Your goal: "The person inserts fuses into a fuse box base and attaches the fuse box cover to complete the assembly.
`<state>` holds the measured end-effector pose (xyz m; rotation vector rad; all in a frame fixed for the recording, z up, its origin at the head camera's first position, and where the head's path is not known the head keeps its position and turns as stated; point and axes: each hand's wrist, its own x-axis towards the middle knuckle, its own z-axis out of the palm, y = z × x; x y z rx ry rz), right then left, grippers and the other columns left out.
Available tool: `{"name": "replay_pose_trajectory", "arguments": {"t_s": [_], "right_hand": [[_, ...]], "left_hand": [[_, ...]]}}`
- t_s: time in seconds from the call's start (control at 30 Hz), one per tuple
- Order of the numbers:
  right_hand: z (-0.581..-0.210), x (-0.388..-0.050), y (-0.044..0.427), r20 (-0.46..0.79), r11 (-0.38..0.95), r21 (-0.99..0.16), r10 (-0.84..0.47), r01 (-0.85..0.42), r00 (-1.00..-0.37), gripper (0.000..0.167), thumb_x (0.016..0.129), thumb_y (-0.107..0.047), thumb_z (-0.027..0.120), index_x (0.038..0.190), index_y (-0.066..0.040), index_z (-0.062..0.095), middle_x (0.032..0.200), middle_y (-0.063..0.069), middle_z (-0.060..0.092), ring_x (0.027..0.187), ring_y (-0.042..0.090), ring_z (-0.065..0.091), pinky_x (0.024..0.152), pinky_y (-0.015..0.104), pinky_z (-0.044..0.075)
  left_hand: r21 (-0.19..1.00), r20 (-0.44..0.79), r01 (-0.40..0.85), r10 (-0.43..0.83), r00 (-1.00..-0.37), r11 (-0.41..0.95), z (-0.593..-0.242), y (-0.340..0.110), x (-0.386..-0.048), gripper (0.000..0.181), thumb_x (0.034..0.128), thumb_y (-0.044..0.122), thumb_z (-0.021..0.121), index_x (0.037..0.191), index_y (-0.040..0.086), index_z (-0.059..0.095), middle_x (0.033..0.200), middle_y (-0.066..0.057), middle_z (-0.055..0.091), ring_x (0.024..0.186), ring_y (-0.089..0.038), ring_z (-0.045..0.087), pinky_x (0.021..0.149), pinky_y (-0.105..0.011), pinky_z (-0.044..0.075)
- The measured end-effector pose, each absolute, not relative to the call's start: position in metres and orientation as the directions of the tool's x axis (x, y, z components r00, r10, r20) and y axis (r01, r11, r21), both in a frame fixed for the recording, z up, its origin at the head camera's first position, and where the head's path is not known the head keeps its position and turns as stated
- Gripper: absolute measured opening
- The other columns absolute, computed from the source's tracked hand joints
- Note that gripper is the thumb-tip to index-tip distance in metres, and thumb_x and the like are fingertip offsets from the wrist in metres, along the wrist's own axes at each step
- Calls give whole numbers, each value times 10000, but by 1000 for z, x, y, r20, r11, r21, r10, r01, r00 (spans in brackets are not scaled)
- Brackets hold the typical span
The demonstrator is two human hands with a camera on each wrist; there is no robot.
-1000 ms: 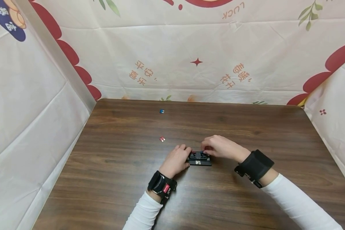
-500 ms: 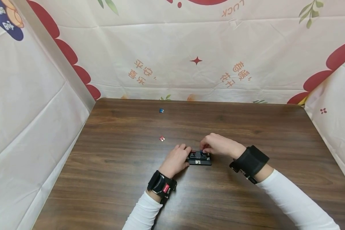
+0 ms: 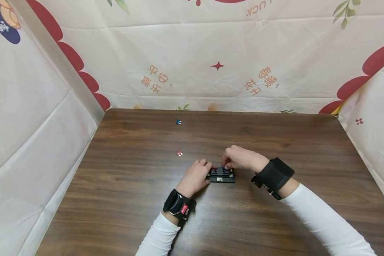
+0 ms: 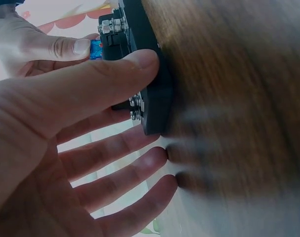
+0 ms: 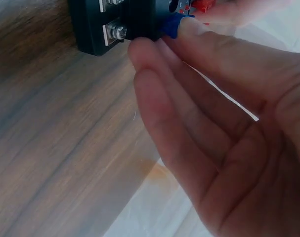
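A black block with metal screw terminals [image 3: 219, 180] lies on the table. My left hand [image 3: 193, 179] grips its left end; in the left wrist view the thumb of that hand [image 4: 80, 98] lies across the block [image 4: 157, 94], the other fingertips near the tabletop. At the block's far right part, my right hand [image 3: 241, 158] pinches a small blue piece [image 5: 172, 24] between thumb and a finger, against the block's face. The blue piece [image 4: 96, 50] also shows in the left wrist view. A red piece [image 5: 203, 5] sits on the block beside it.
On the wooden table [image 3: 131, 199], a small red piece [image 3: 179, 153] lies left of and beyond the block. A small blue piece [image 3: 178, 122] lies farther back near the rear edge. Patterned white cloth [image 3: 185, 49] hangs behind and at both sides.
My right wrist and forearm have shifted a little left and away from me, the fingers staying at the block. The left hand still grips the block's left end.
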<state>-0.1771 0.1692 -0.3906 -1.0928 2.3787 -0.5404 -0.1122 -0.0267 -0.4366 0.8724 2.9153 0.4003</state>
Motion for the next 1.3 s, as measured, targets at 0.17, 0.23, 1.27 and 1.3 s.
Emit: {"name": "replay_pose_trajectory", "arguments": {"t_s": [0.17,0.23,1.27,1.3], "right_hand": [[-388,-181,165,-272,620,-506,-774,-600,-571,131,820,59,691,817,-54,757,761,-7,680,657,82,603,609,257,507],[-386,-183,162,-296,638,-486,-763,-596,-575,144,807,63,681,799,-58,759,752,-10,679,642,70,592,598,256,502],[-372,-192,132,-513,749,-347,-656,-565,-554,257,778,126,689,598,-55,714,541,60,630,489,187,589,509,222,432],[-372,-193,133,-511,744,-353,-661,-568,-549,249,771,124,695,603,-57,716,543,54,629,482,173,573,506,221,428]], "left_hand": [[260,8,533,550,-835,805,-436,-27,-113,407,732,205,848,1068,99,644,983,-43,595,887,-217,557,765,-310,484],[261,12,535,551,-834,804,-435,-27,-113,403,729,204,851,1060,101,645,979,-41,595,889,-218,559,769,-312,483],[254,29,532,544,-839,808,-438,-26,-114,462,690,234,874,1086,115,666,971,-35,598,879,-216,559,754,-310,485],[253,27,532,544,-839,808,-438,-26,-114,463,693,234,873,1088,114,664,974,-36,596,880,-216,556,751,-311,487]]}}
